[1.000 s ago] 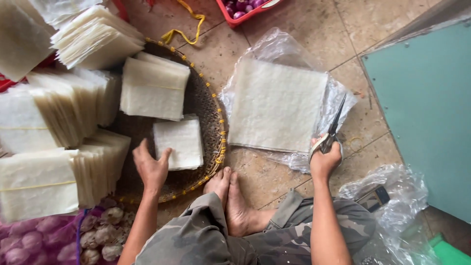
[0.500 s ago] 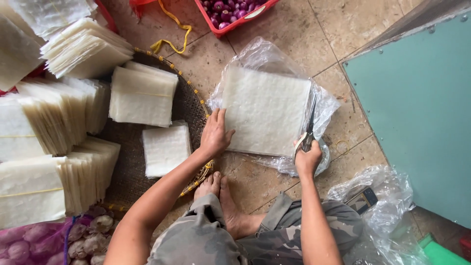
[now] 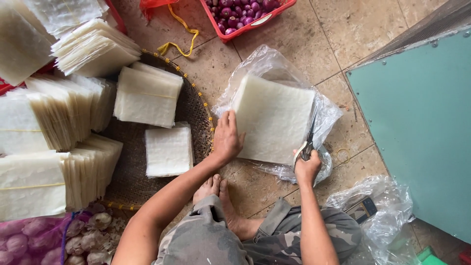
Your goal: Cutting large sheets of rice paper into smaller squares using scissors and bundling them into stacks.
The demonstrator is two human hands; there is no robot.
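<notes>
Here, translucent square sheet stack [image 3: 274,118] (slightly curled) on plastic.

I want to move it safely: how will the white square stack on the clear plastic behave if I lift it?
The white stack looks made of thin sheets, so it would probably sag unless supported underneath. The clear plastic beneath looks slick, so the stack might slide. The left hand presses its edge, perhaps to steady it.
</notes>
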